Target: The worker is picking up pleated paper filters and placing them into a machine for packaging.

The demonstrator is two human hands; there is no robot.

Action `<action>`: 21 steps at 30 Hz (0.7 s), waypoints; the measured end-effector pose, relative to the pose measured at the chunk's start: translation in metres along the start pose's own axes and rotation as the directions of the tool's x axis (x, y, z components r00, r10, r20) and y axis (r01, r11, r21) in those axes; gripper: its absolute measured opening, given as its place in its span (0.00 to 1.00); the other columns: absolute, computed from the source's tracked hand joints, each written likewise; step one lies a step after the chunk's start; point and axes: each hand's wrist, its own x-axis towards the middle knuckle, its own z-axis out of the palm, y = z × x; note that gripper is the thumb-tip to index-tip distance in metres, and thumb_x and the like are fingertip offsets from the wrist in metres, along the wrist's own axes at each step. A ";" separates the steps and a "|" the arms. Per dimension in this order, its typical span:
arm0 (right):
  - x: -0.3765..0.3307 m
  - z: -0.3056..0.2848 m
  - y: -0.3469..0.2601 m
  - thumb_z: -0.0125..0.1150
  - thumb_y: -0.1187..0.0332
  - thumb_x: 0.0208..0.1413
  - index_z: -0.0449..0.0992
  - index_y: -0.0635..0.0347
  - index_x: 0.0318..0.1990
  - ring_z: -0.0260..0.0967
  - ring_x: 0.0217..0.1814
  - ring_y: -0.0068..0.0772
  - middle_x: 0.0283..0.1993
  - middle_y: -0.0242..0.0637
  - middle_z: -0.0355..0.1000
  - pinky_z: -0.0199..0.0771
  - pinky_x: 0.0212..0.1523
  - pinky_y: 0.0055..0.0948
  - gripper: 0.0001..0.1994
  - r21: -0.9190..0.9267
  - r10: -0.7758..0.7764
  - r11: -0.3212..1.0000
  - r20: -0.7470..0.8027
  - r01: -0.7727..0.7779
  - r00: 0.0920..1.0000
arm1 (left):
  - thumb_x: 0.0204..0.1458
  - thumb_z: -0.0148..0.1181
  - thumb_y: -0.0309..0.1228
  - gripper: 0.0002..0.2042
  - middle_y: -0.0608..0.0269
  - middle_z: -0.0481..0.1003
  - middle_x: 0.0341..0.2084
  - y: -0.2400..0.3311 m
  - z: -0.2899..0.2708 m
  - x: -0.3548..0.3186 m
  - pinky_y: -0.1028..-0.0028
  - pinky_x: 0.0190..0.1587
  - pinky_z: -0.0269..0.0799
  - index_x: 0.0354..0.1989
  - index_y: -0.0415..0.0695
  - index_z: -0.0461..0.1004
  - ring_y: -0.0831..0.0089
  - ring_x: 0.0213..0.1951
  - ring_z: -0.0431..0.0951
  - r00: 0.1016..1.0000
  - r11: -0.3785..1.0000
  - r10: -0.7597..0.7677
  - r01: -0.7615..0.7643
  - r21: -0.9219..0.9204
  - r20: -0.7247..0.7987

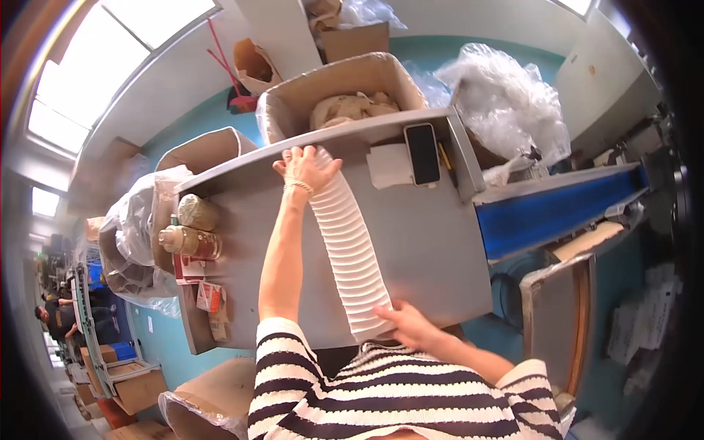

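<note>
A long row of thin white ribbed pieces (350,246), nested one against another, lies lengthwise across the grey metal table (271,220); their exact kind is unclear. Over the far end of the row, close to the table's raised back edge, rests my left hand (306,172), its fingers spread and a thin bracelet at the wrist. My right hand (412,324) grips the near right side of the row, thumb on top and the other fingers partly hidden. The near end of the row reaches the table's front edge, by my striped shirt.
On the table's right lie a dark phone (422,154), white paper (389,166) and a pen (448,167). Bottles (192,242) and small boxes (210,297) line its left edge. A large carton (334,84) stands behind; a blue conveyor belt (557,209) runs off right. Another person (60,319) is far left.
</note>
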 end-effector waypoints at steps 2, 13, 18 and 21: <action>-0.020 -0.026 -0.020 0.67 0.65 0.53 0.50 0.72 0.65 0.66 0.59 0.48 0.60 0.54 0.62 0.72 0.57 0.49 0.39 -0.155 0.056 0.986 -0.050 -0.063 0.997 | 0.40 0.61 0.59 0.31 0.51 0.70 0.45 0.008 -0.013 -0.030 0.53 0.56 0.45 0.43 0.44 0.76 0.54 0.56 0.60 0.998 1.000 0.003 -0.003 0.001 -0.062; -0.052 -0.118 -0.132 0.62 0.58 0.58 0.69 0.67 0.49 0.69 0.42 0.20 0.41 0.33 0.74 0.70 0.43 0.22 0.21 -0.760 -0.621 0.581 -0.184 0.290 0.762 | 0.49 0.56 0.61 0.37 0.40 0.72 0.48 -0.028 -0.032 -0.276 0.53 0.58 0.61 0.49 0.34 0.66 0.44 0.49 0.73 0.613 0.596 -0.790 0.770 -0.228 0.007; -0.055 -0.138 -0.122 0.60 0.62 0.58 0.72 0.65 0.48 0.71 0.41 0.23 0.42 0.32 0.73 0.70 0.41 0.23 0.16 -0.199 -0.434 0.900 -0.303 0.389 0.849 | 0.50 0.56 0.60 0.38 0.39 0.70 0.49 -0.023 -0.012 -0.310 0.54 0.54 0.65 0.53 0.33 0.63 0.43 0.52 0.70 0.647 0.683 -0.730 0.686 -0.251 -0.219; -0.065 -0.161 -0.121 0.57 0.68 0.59 0.69 0.65 0.54 0.72 0.42 0.25 0.46 0.34 0.73 0.75 0.42 0.26 0.17 -0.309 -0.413 0.890 -0.239 0.334 0.879 | 0.51 0.55 0.60 0.38 0.39 0.69 0.50 -0.022 -0.008 -0.307 0.57 0.56 0.64 0.54 0.34 0.63 0.44 0.53 0.69 0.686 0.712 -0.698 0.635 -0.300 -0.205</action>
